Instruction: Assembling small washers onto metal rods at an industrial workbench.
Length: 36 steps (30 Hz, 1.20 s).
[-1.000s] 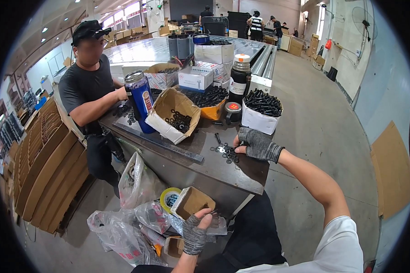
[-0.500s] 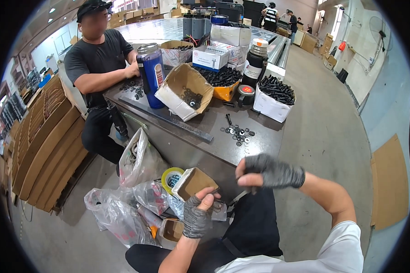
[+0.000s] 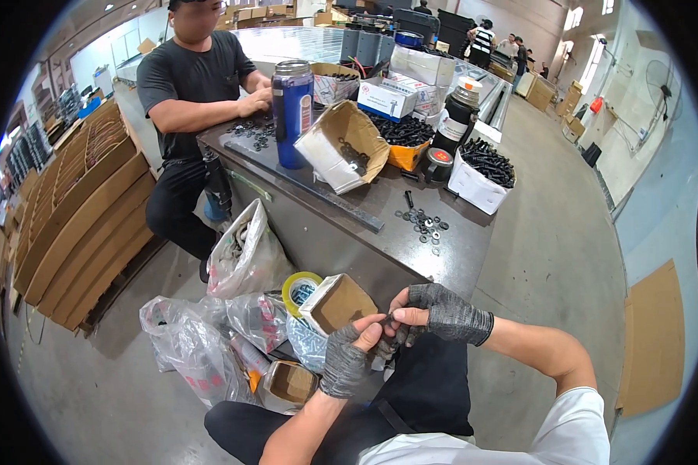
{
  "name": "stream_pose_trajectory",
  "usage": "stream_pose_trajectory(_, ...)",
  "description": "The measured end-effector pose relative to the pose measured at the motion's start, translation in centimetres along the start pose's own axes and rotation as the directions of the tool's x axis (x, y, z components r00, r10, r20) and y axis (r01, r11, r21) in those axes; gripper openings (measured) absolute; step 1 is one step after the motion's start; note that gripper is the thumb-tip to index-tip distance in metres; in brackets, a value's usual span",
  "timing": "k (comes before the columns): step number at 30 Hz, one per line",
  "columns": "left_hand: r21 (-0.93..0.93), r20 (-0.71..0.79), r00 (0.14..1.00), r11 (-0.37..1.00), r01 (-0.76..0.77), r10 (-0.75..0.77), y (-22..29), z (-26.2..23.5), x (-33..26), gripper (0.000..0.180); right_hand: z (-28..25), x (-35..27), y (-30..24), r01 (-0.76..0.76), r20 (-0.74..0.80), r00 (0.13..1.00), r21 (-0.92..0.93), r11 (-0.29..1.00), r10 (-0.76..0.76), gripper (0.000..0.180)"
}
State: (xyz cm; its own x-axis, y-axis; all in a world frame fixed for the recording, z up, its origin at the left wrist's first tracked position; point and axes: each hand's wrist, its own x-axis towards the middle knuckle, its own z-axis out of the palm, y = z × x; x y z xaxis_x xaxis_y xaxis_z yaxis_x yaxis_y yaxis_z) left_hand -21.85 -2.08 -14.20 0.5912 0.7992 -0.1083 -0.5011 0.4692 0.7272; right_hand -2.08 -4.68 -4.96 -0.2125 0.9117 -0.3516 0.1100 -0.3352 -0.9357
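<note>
My left hand (image 3: 346,363) and my right hand (image 3: 456,313), both in grey fingerless gloves, meet above my lap. Their thumbs and fingers pinch together around something small and dark that I cannot make out. On the near corner of the table lie loose washers (image 3: 428,226), some black and some silver, with a black bolt (image 3: 409,200) beside them. Farther back, a tilted cardboard box (image 3: 326,167) has dark washers inside. A white box (image 3: 473,190) heaped with black bolts stands at the right table edge. Below the table edge, close to my left hand, sits an open carton (image 3: 337,306).
A blue flask (image 3: 291,124) and a black flask (image 3: 455,116) stand on the table. A metal bar (image 3: 333,203) lies along its edge. Plastic bags (image 3: 202,349), a tape roll (image 3: 298,293) and a small box (image 3: 288,384) crowd the floor. A co-worker (image 3: 202,77) sits at the far left.
My right hand has moved down and left from near the table edge to meet my left hand, which has shifted slightly right and up. The view has tilted a little.
</note>
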Motion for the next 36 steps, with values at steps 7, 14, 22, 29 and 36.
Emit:
stream_pose_trajectory(7, 0.034, -0.019, 1.0, 0.999, 0.012, -0.012, 0.4, 0.0, 0.0, 0.029, 0.8, 0.3, -0.5, 0.356, -0.025, 0.86, -0.685, 0.636, -0.509, 0.019)
stream_pose_trajectory(14, -0.13, -0.062, 0.998, 0.991, -0.028, 0.02, -0.3, -0.4, 0.4, 0.035, 1.8, -0.6, -1.6, 0.297, -0.12, 0.902, -0.524, 0.798, -0.415, 0.012)
stream_pose_trajectory(22, -0.109, -0.148, 0.987, 0.991, -0.077, 0.061, -0.4, -0.2, 0.5, 0.038, 2.8, -0.7, 1.8, 0.23, -0.22, 0.927, -0.312, 0.922, -0.305, 0.016)
stream_pose_trajectory(29, -0.258, -0.17, 0.985, 0.965, -0.041, -0.004, -1.0, -0.2, 0.6, 0.04, 3.8, 0.4, 3.0, 0.433, -0.194, 0.783, -0.511, 0.742, -0.591, 0.017)
stream_pose_trajectory(36, -0.074, -0.137, 0.986, 0.991, -0.111, 0.1, -1.6, -0.2, 0.5, 0.043, 4.3, 0.4, 2.9, 0.426, -0.171, 0.684, -0.696, 0.578, -0.709, 0.017)
